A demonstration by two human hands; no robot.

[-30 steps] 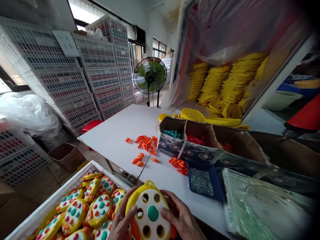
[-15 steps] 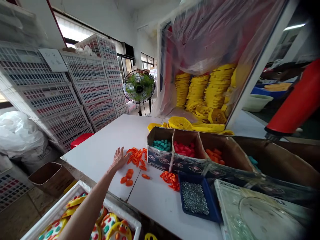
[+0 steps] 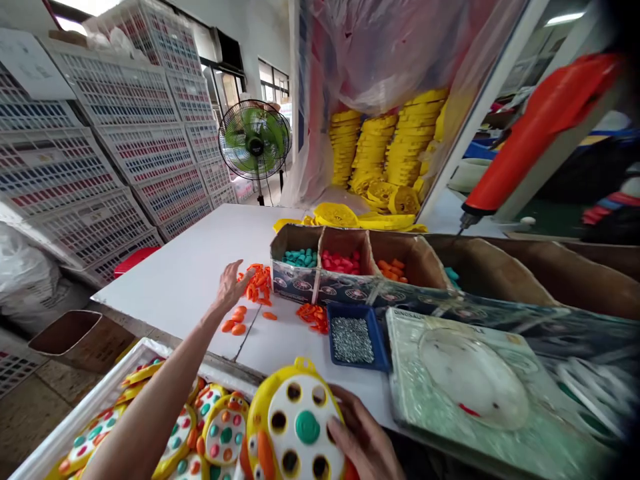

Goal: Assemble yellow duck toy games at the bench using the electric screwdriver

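My left hand (image 3: 232, 284) reaches over the white table, fingers stretched out at the edge of a pile of small orange plastic pieces (image 3: 259, 285). A few rounder orange pieces (image 3: 235, 323) lie just below it. My right hand (image 3: 367, 437) grips a yellow and white duck-shaped plastic toy (image 3: 296, 395) by its right side, thumb on the face. The toy has several round dark holes around one green button. Another small orange heap (image 3: 313, 317) lies beside a blue tray (image 3: 381, 350) of small metal screws.
A divided cardboard box (image 3: 295, 288) holds teal, red and orange pieces. A red electric screwdriver (image 3: 530, 143) hangs above it. Finished-looking toys fill a white crate (image 3: 145, 348) at lower left. A plastic-wrapped board (image 3: 407, 373) lies at right; yellow parts (image 3: 375, 150) are stacked behind.
The view has swung right and down. The duck-shaped toy in my right hand has come into view. My left hand stays by the orange pile.
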